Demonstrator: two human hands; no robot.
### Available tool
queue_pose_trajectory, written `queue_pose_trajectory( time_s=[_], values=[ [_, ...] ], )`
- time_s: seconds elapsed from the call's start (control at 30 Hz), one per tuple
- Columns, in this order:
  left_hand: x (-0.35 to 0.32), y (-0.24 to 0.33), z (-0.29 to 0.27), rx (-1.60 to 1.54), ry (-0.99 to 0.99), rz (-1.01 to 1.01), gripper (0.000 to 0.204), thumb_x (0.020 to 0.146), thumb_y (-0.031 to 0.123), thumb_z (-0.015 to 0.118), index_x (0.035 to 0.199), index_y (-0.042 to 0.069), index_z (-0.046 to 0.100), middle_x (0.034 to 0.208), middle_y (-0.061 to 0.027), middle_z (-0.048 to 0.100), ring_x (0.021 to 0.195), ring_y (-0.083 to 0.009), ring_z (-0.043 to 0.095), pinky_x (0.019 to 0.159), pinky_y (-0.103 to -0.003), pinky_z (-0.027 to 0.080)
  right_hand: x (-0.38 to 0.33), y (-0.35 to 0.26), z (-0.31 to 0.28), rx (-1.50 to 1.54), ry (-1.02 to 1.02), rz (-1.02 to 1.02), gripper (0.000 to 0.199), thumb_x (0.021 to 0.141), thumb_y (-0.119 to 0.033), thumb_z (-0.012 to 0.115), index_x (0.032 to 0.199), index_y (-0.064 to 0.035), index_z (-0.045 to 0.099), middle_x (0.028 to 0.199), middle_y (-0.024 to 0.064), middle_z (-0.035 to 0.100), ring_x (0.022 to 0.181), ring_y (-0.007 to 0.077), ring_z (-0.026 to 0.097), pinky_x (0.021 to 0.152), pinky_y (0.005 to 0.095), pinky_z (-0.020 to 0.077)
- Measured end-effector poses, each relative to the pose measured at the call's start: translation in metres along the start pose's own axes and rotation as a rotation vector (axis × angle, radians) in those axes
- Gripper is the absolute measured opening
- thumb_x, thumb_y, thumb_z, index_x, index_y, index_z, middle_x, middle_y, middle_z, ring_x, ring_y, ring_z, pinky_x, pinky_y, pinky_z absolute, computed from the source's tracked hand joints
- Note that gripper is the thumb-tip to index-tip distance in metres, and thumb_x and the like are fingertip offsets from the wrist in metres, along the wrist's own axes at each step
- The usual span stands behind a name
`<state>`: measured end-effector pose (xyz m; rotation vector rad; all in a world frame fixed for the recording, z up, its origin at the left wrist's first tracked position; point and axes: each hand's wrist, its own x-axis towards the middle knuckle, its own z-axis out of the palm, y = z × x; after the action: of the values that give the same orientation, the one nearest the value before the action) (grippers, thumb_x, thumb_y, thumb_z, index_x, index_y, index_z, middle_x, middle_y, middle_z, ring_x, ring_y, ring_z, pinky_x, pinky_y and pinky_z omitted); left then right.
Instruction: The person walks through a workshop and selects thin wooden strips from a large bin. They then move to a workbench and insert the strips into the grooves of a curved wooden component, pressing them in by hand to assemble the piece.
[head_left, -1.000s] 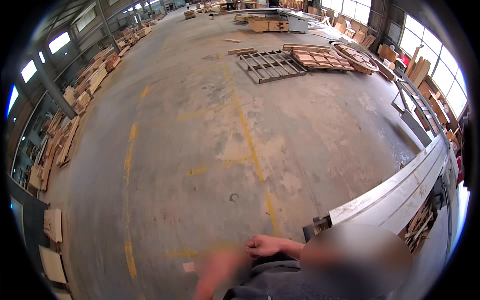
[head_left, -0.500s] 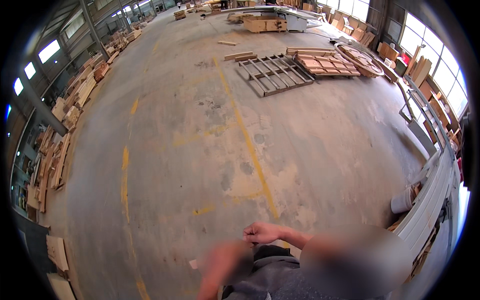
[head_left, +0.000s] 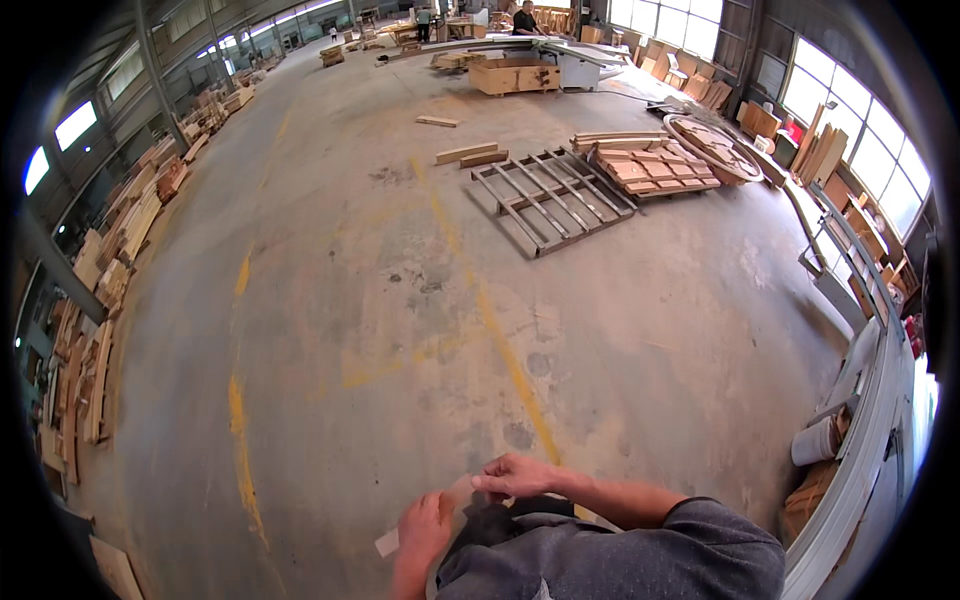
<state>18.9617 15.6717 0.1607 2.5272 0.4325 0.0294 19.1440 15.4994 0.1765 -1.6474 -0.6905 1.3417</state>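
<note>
Both hands are close together in front of my body at the lower edge. My left hand [head_left: 427, 524] is closed on a thin pale strip [head_left: 386, 543], one end of which sticks out on the hand's left side. More of a pale, thin piece shows between the two hands, seemingly the same strip. My right hand [head_left: 513, 476] pinches that piece at its right end, with thumb and fingers pressed together. The fingers cover most of the strip, and its material is too small to make out.
Concrete floor with worn yellow lines lies ahead. A slatted metal frame [head_left: 552, 200] and a stack of wooden boards [head_left: 655, 168] rest at the right. Metal rails [head_left: 845, 510] and a white bucket [head_left: 815, 441] stand nearby on the right. Lumber piles [head_left: 140, 215] run along the left; a person [head_left: 524, 20] is far off.
The view has moved forward, so the slatted frame and floor lines appear nearer. My hands stay close together, and the pale piece between them now shows more plainly.
</note>
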Motion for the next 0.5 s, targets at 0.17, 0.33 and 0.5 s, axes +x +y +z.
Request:
queue_pose_trajectory(
  time_s=[0.17, 0.33, 0.5],
  values=[
    [0.192, -0.014, -0.053, 0.146, -0.019, 0.235, 0.035, 0.079, 0.015, 0.069, 0.113, 0.009, 0.059, 0.094, -0.0135, 0.063, 0.088, -0.0365, 0.063, 0.077, -0.047, 0.052, 0.098, -0.027, -0.096, 0.345, 0.183, -0.064, 0.034, 0.103, -0.032, 0.055, 0.092, -0.0021, 0.067, 0.075, 0.0014, 0.064, 0.069, 0.0106, 0.06, 0.067, 0.0266, 0.05],
    [0.376, -0.057, -0.083, 0.175, -0.019, 0.266, 0.039, 0.076, 0.013, 0.069, 0.113, 0.009, 0.059, 0.097, -0.0125, 0.062, 0.089, -0.0345, 0.063, 0.076, -0.046, 0.052, 0.208, -0.064, -0.216, 0.541, 0.297, -0.092, 0.03, 0.103, -0.029, 0.055, 0.09, -0.0036, 0.066, 0.074, 0.0019, 0.063, 0.068, 0.0109, 0.061, 0.064, 0.0267, 0.0485],
    [0.542, -0.127, -0.119, 0.075, 0.071, 0.186, 0.036, 0.076, 0.009, 0.067, 0.111, 0.007, 0.059, 0.094, -0.016, 0.062, 0.09, -0.0387, 0.061, 0.077, -0.05, 0.05, 0.359, -0.151, -0.352, 0.449, 0.2, -0.111, 0.031, 0.101, -0.03, 0.055, 0.088, -0.0042, 0.065, 0.075, 0.0009, 0.061, 0.069, 0.0103, 0.056, 0.066, 0.0266, 0.0471]
  ],
)
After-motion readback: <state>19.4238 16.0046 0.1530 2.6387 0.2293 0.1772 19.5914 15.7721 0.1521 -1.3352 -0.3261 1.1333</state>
